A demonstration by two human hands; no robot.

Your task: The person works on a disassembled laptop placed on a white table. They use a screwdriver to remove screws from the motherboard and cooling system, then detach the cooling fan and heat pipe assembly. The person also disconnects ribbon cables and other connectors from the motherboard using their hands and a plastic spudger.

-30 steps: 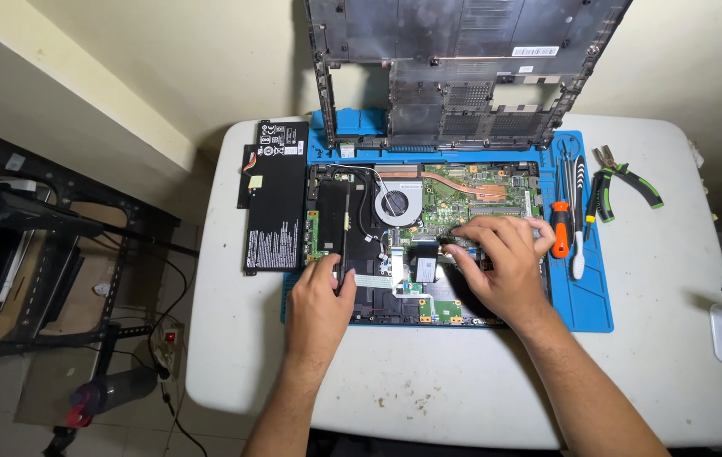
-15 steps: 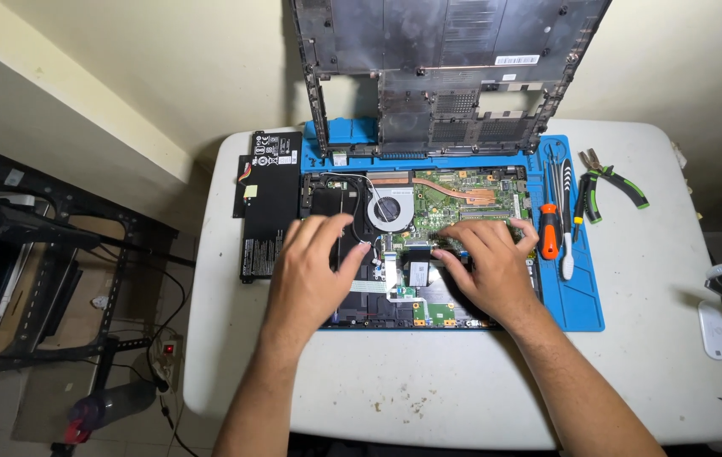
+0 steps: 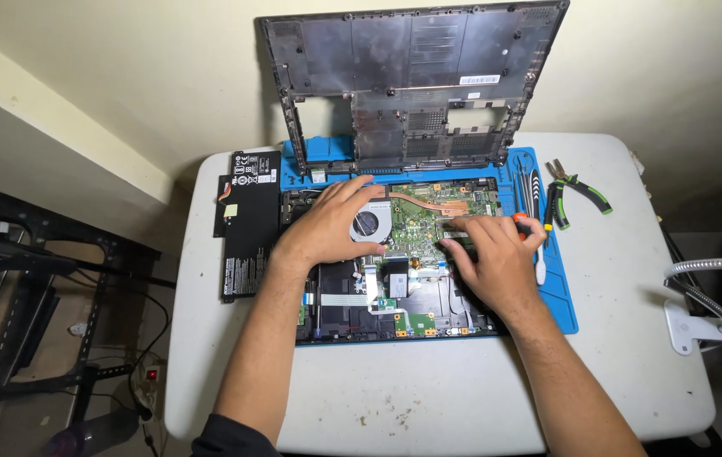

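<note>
Both hands have slid up the board (image 3: 416, 222): left hand (image 3: 327, 227) lies flat, bracing beside the fan (image 3: 368, 224); right hand (image 3: 496, 258) presses fingertips right of it, empty.

White table (image 3: 429, 398) bears blue mat (image 3: 560, 296); black battery (image 3: 247, 224); green-handled pliers (image 3: 581, 188).

Green motherboard (image 3: 429, 222) with copper heat pipe (image 3: 437, 203); blue work mat (image 3: 560, 296); black battery (image 3: 249, 224); white table (image 3: 429, 398); green-and-black pliers (image 3: 581, 188); dark grey bottom cover (image 3: 412, 76).
</note>
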